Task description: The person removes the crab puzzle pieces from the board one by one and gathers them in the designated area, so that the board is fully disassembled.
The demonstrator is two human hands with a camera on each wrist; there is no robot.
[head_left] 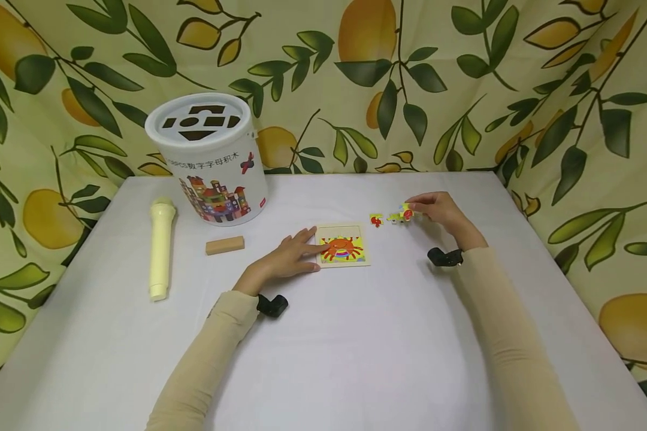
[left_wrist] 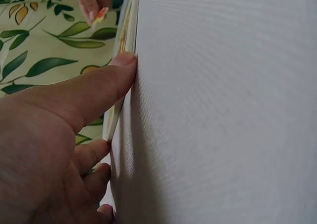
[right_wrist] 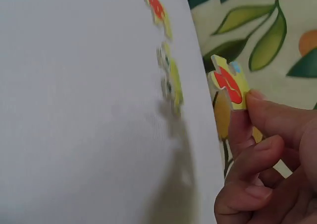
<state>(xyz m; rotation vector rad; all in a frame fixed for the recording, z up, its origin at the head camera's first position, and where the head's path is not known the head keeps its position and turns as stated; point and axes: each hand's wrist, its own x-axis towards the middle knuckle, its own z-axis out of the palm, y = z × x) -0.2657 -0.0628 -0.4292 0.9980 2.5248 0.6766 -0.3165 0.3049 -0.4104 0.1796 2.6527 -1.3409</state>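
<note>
The flat, square wooden tray [head_left: 341,230] has puzzle bits in it that make an orange crab [head_left: 346,244]. A strip of bare wood shows at its far side. The left hand [head_left: 288,256] is at the tray's left edge, its fingers spread apart, with one finger on the crab. Past the tray's right side, the right hand [head_left: 439,208] pinches a thin, bumpy puzzle piece [right_wrist: 233,85], yellow with red, between thumb and finger. Loose pieces [head_left: 377,219] lie just right of the tray. Behind the tray, to the left, stands a round white bucket [head_left: 253,179]. Its lid [head_left: 223,124] has cut-out shapes, but I can't tell what's inside. A smooth wooden block [head_left: 224,245] lies left of the tray.
</note>
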